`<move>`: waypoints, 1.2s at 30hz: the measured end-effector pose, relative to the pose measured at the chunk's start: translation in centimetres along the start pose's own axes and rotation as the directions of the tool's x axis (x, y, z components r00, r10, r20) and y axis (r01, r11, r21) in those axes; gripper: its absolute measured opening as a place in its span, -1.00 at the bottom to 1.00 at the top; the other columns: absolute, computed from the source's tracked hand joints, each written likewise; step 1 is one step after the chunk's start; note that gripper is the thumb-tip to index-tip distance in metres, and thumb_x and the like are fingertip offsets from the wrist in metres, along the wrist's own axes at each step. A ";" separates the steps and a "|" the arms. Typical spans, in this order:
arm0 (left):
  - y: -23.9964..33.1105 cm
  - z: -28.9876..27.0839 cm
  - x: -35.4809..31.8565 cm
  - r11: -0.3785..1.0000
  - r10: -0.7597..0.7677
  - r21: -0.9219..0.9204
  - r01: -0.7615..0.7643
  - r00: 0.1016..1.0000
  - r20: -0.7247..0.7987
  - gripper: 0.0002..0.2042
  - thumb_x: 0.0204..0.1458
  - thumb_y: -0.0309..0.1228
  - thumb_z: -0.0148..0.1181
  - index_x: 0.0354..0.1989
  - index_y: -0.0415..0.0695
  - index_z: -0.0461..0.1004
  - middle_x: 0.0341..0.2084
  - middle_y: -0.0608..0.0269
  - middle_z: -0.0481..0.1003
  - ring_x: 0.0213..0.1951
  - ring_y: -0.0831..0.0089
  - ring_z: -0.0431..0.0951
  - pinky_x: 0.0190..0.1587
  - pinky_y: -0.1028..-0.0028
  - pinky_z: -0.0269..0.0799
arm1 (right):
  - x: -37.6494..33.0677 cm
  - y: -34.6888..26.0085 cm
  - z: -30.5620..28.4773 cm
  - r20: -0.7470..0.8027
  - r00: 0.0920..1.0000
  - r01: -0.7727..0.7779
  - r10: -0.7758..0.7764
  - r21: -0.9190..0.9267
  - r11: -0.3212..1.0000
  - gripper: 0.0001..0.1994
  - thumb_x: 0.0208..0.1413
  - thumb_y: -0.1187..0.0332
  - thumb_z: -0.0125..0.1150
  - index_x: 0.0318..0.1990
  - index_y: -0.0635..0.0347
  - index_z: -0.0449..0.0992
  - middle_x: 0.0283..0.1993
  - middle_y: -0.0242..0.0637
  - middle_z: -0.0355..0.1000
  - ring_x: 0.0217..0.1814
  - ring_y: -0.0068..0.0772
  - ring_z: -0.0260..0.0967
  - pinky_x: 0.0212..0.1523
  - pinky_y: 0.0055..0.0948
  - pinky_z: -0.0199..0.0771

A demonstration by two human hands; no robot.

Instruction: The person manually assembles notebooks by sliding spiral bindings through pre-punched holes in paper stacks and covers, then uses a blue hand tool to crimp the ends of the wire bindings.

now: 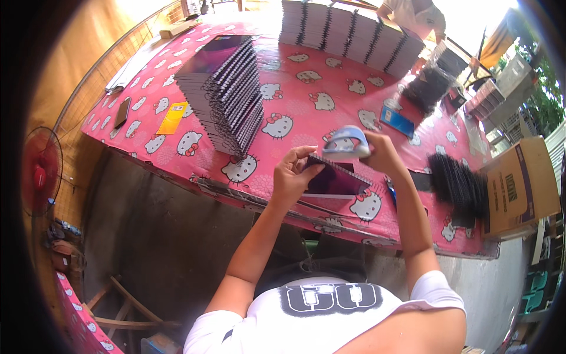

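Note:
My left hand (289, 179) grips the upper left corner of a spiral notebook (337, 182) with a dark purple cover, thumb on top. The notebook lies tilted near the table's front edge. My right hand (383, 154) is closed round a white and light-blue tool (346, 143) with a loop handle; its exact kind I cannot make out. The tool is just above the notebook's far edge. Beyond my left hand rises a tall stack of spiral notebooks (227, 97) with purple covers. To the right of my right arm lies a heap of black binding coils (461, 187).
A pink patterned cloth covers the table (283, 127). A cardboard box (520, 189) stands at its right end. Rows of bound notebooks (351, 36) line the far side, near another person (415, 16). A yellow booklet (172, 118), a blue packet (397, 122) and a phone (122, 112) lie about.

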State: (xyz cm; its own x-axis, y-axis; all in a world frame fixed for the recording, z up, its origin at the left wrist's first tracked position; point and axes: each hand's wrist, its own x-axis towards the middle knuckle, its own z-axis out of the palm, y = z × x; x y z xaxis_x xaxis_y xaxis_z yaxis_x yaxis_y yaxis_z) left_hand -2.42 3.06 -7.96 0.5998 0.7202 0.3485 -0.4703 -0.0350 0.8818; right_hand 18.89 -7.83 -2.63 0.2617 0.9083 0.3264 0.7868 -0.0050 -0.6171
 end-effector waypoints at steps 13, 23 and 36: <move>1.2 -0.7 -0.1 0.938 -0.230 -0.237 0.254 0.965 0.125 -0.83 -0.07 -0.71 0.25 -0.29 -0.22 0.53 -0.34 0.28 0.53 -0.28 0.63 0.49 -0.21 0.62 0.50 | -5.5 6.2 -2.1 -0.312 0.927 -0.356 0.208 -0.564 0.745 -0.33 -0.18 0.16 0.39 0.12 0.22 0.32 0.21 0.00 0.23 0.22 0.05 0.20 0.15 -0.14 0.25; 3.4 3.2 -3.2 0.876 0.145 0.440 -0.197 0.978 0.149 -0.72 -0.22 -0.65 0.38 -0.27 -0.20 0.54 -0.14 0.09 0.53 -0.30 0.47 0.57 -0.24 0.56 0.54 | -17.1 1.3 -0.1 -0.376 0.848 -0.500 0.373 -0.332 0.800 -0.58 0.06 0.23 0.23 0.04 0.25 0.41 0.06 0.00 0.33 0.17 0.00 0.25 0.16 -0.20 0.24; 3.2 3.1 -3.3 0.760 0.432 0.488 -0.429 0.895 0.113 -0.75 -0.25 -0.77 0.32 -0.34 -0.28 0.54 -0.34 0.06 0.55 -0.35 0.37 0.59 -0.36 0.50 0.57 | -10.6 -11.1 2.8 -0.239 0.971 0.016 -0.013 0.013 1.000 -0.61 -0.08 0.43 0.35 -0.04 0.24 0.45 -0.09 -0.12 0.42 -0.09 -0.17 0.43 -0.12 -0.31 0.44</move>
State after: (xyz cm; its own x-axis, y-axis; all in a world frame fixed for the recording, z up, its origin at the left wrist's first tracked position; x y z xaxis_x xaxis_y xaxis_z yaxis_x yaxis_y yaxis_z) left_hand -3.94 -1.56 -5.28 0.4064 0.5511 0.7288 -0.2992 -0.6734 0.6760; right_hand 5.84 -16.23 -1.25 0.3777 0.7820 0.4959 0.7837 0.0152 -0.6209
